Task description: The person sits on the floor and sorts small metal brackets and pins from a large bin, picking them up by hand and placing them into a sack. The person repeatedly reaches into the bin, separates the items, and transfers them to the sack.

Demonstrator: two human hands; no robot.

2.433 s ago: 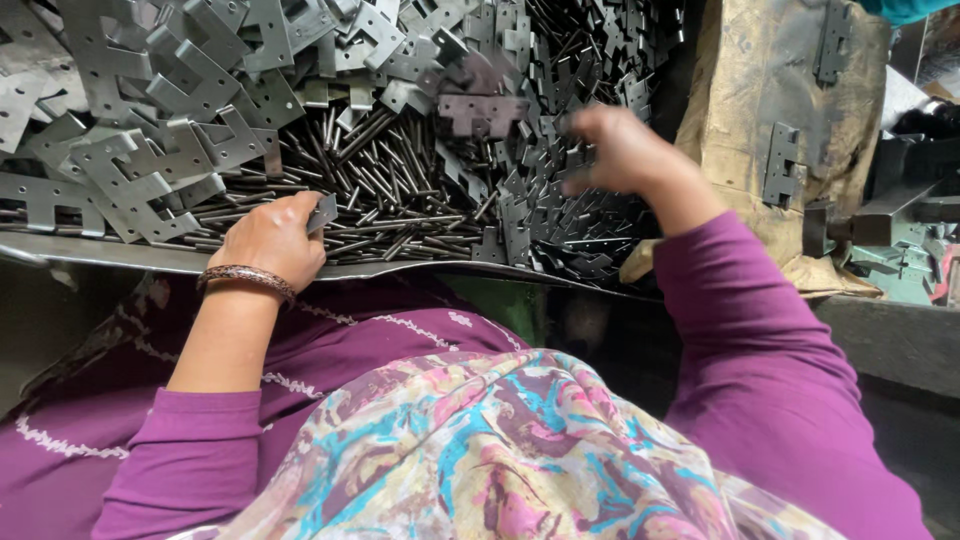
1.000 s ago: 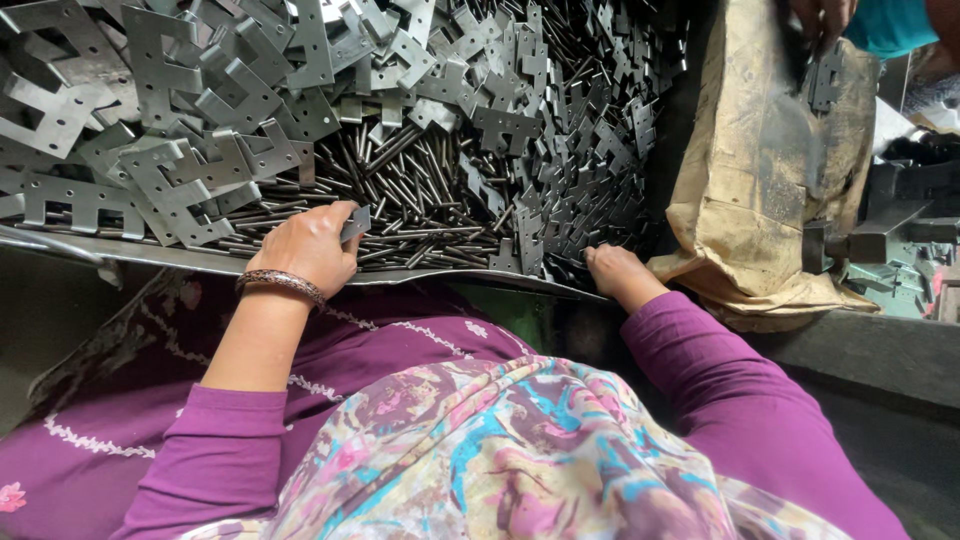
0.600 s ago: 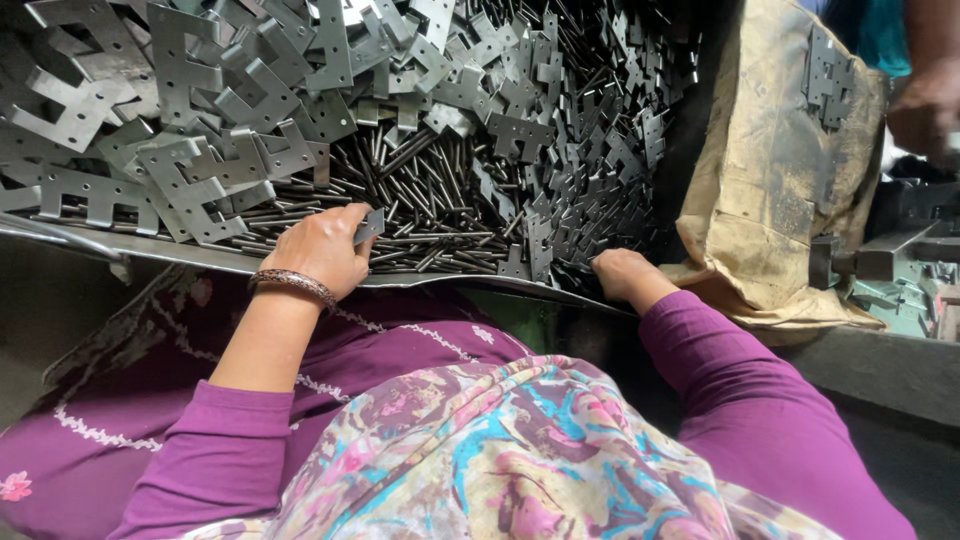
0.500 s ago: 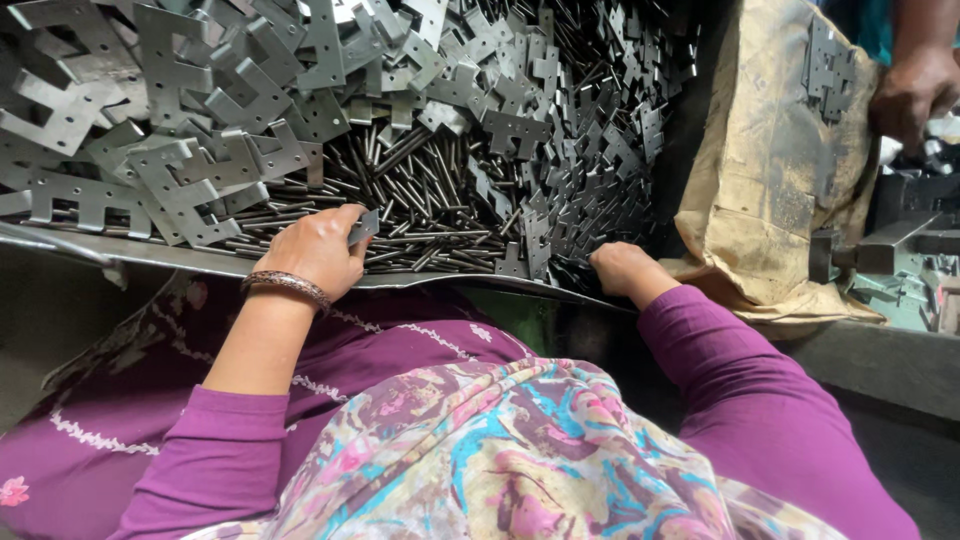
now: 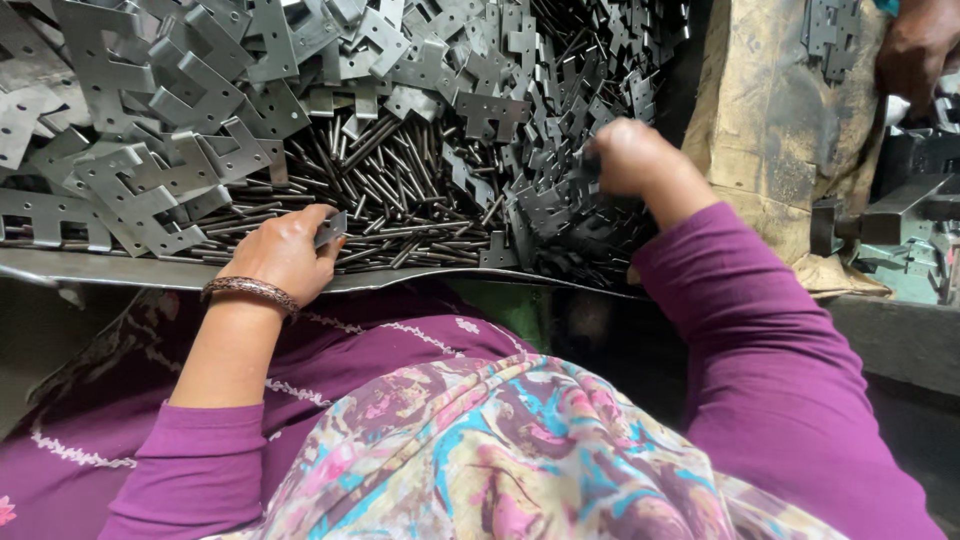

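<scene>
My left hand (image 5: 285, 255) rests at the near edge of a metal tray (image 5: 90, 268), closed on a small grey hinge plate (image 5: 331, 228) over a heap of dark steel pins (image 5: 400, 195). A bracelet circles that wrist. My right hand (image 5: 632, 157) is raised over a pile of small dark hinge leaves (image 5: 565, 215); its fingers are curled and blurred, and I cannot tell what they hold. Large grey hinge plates (image 5: 150, 150) are heaped to the left and at the back.
A brown sack (image 5: 770, 120) with several hinge plates on it stands to the right. Another person's hand (image 5: 915, 50) hangs at the top right. Metal blocks and machine parts (image 5: 900, 230) lie at the right edge.
My right hand has lifted from the tray's near edge and moved up into the pile of small hinge leaves. My left hand has stayed put on its plate.
</scene>
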